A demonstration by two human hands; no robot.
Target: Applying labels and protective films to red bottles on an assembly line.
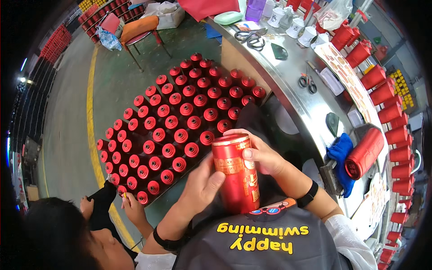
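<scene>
The metal worktop [292, 74] curves along my right side, its near edge beside my right arm. To my left, well apart from that edge's lower end, stand slanting rows of red canisters [181, 136] with ringed tops. A co-worker [58, 234] is at my lower left, one hand [130, 207] at the nearest corner of the rows. In front of my apron I hold a red can [238, 193] with gold decoration, tilted slightly: my left grip [198, 184] is closed against its left side, while my right grip [265, 157] wraps its upper right, thumb on the front and fingers behind the rim. Near the worktop's near edge, another red can [365, 153] lies beside a blue cloth [343, 164]. Toward the far left corner sit a pale green case [228, 18] and black-handled scissors [255, 42].
</scene>
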